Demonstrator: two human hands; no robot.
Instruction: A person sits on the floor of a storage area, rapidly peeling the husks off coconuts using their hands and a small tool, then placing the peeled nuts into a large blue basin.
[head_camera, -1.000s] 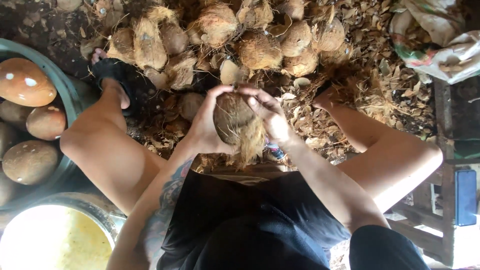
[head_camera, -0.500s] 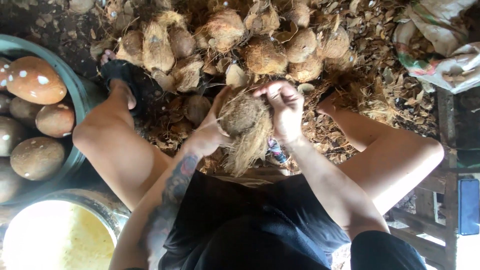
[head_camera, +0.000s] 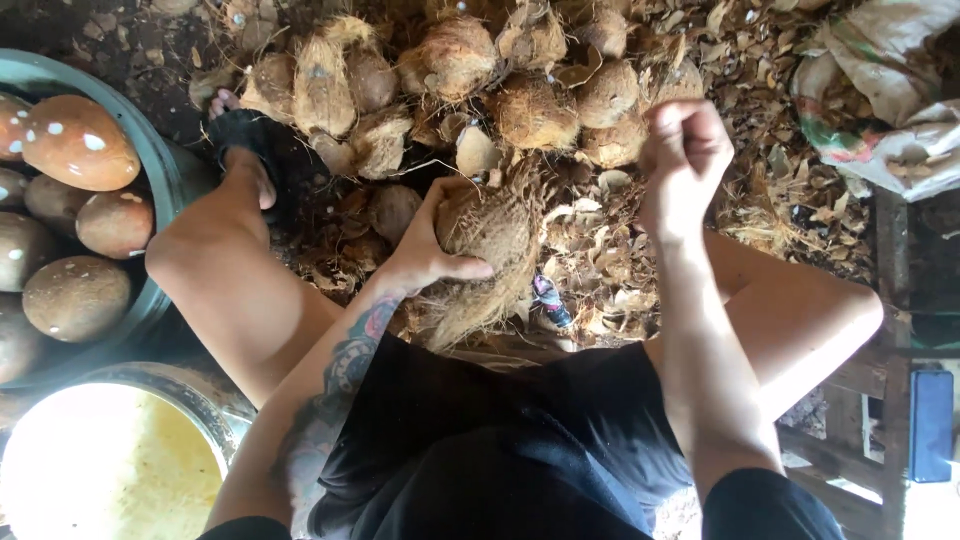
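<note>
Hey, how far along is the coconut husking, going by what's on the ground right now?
Done: several smooth brown husked coconuts sit in the green tub at left. In hand: the left hand grips a fibrous, partly stripped coconut with loose fibre hanging below it, while the right hand is closed and raised off it. Left: a pile of shaggy unhusked coconuts lies beyond.

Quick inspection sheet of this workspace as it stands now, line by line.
Surface: dirt ground littered with husk scraps.
Job's things: fibrous coconut, loose husk hanging below it.
Clutter: pile of husked coconuts; basin of smooth brown coconuts; pale liquid in a round container; sack.
Grips: left hand clasps the coconut; right hand raised clear of it, fist closed, contents unclear.
Cables: nothing seen.
Surroundings: wooden frame at right; sandalled foot.
</note>
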